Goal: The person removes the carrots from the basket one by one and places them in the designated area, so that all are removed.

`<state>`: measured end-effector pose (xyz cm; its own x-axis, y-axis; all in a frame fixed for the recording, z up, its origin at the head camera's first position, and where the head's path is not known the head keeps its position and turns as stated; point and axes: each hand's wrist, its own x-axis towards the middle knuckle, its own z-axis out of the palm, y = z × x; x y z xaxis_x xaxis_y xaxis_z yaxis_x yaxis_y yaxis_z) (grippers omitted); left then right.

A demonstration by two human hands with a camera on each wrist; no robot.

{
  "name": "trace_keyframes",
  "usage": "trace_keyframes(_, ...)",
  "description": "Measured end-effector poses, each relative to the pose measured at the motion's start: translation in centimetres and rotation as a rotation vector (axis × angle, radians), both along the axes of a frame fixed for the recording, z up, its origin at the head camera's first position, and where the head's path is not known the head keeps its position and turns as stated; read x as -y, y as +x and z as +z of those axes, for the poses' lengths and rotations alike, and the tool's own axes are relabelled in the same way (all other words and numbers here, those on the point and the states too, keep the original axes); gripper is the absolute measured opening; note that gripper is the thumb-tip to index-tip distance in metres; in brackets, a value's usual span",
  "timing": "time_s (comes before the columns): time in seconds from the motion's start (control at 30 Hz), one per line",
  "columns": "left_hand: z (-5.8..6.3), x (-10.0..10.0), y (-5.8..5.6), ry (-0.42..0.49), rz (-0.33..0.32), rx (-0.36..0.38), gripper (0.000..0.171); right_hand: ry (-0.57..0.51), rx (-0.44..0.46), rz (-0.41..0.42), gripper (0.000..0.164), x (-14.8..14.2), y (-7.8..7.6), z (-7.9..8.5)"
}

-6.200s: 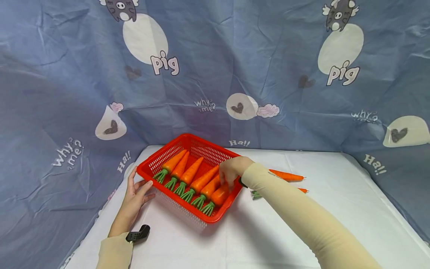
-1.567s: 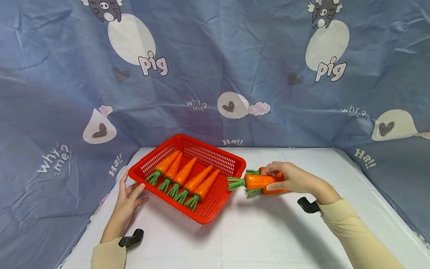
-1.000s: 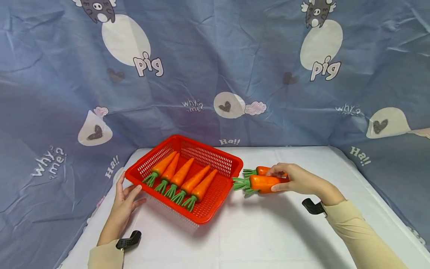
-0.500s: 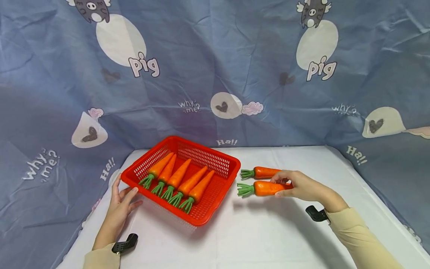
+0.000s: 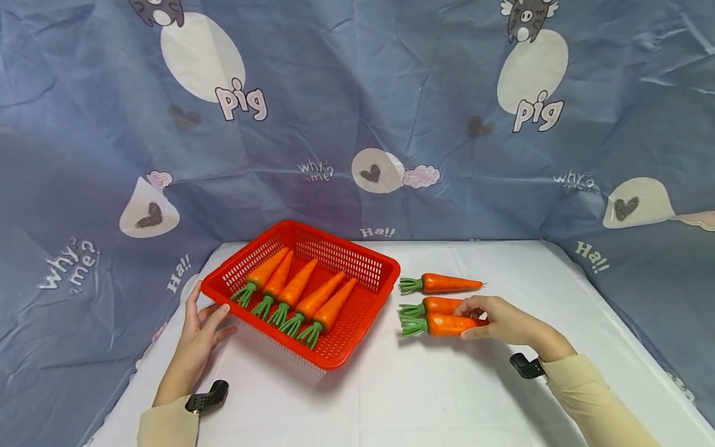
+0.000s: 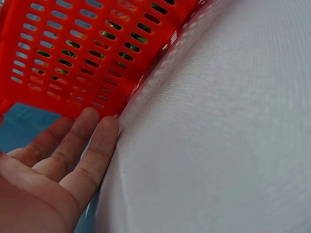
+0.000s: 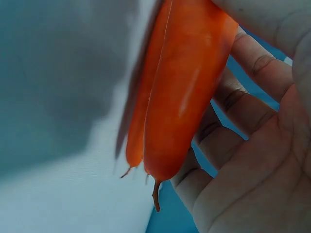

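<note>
My right hand pinches an orange carrot with green stems near its tapered end. That carrot lies close alongside a second carrot; the right wrist view shows the held carrot in front of the other carrot. Farther back lies a third carrot, apart from them. At the left, my left hand touches the near-left corner of a red perforated basket. Straight fingers rest against its outside in the left wrist view. Several carrots lie in a slanted row inside.
A white cloth covers the table. Behind it and at the sides hangs a blue printed curtain. The basket's right wall stands just left of the loose carrots' green stems.
A carrot from the basket's right end has gone over to the table in my right hand. Lately that hand has come nearer and lower with it. My left hand stays at the basket corner.
</note>
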<state>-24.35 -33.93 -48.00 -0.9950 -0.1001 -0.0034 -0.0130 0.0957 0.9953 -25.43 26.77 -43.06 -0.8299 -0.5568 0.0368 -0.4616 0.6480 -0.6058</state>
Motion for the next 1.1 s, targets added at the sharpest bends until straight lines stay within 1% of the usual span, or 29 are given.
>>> trace_keyframes(0.2,0.0,0.0,-0.2,-0.007,0.007,0.016,0.09,0.006,0.007,-0.005,0.034,-0.5,0.0,-0.7)
trace_keyframes(0.43,-0.1,0.1,-0.3,-0.005,-0.001,-0.006,0.091,0.008,0.021,-0.006,0.034,-0.6,-0.2,-1.5)
trace_keyframes(0.57,-0.1,0.1,-0.2,-0.01,-0.002,0.003,0.091,0.035,0.029,0.003,0.034,-0.5,-0.5,-2.1)
trace_keyframes(0.7,-0.3,0.0,-0.2,-0.013,-0.002,0.005,0.091,0.062,0.038,-0.013,0.034,-0.6,-0.6,-2.5)
trace_keyframes(0.9,-0.4,0.0,-0.2,-0.015,-0.009,-0.01,0.09,0.054,0.054,-0.024,0.033,-0.7,-0.8,-2.7)
trace_keyframes(1.1,-0.4,0.1,-0.2,-0.001,-0.006,-0.011,0.089,0.041,0.037,-0.006,0.032,-0.7,-1.0,-2.6)
